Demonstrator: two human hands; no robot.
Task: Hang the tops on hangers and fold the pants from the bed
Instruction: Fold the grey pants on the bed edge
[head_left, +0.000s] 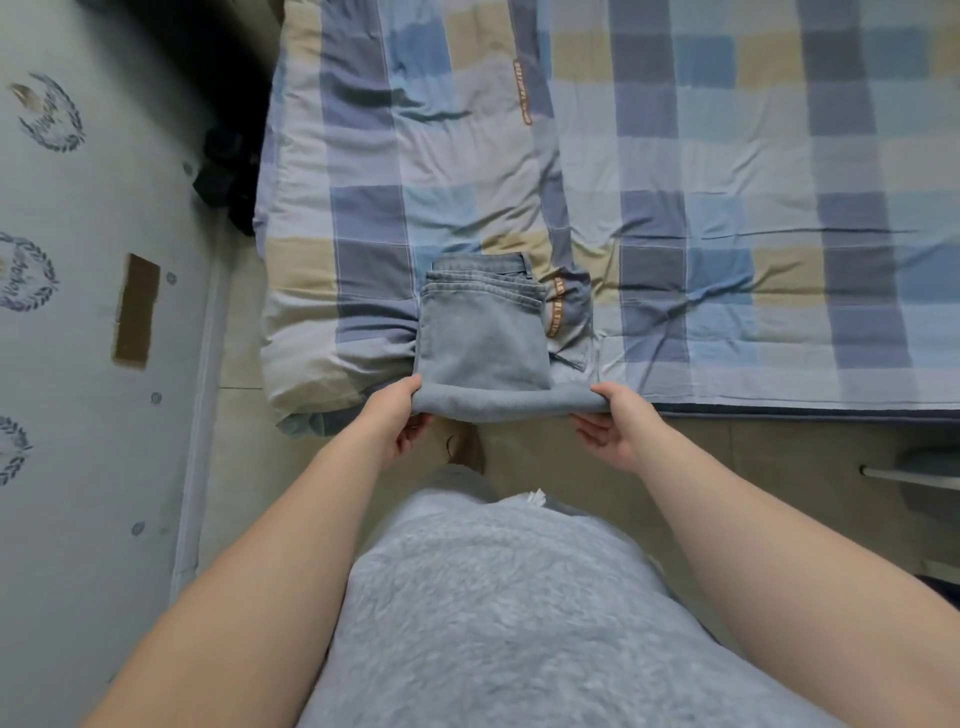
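While the folded light-blue denim pants lie at the near edge of the blue, beige and grey checked quilt, you hold their thick near fold at both ends. Your left hand grips the left end, thumb on top and fingers curled underneath, and your right hand grips the right end likewise.

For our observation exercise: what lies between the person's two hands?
The folded jeans, their near edge held by the left hand and right hand; head view.
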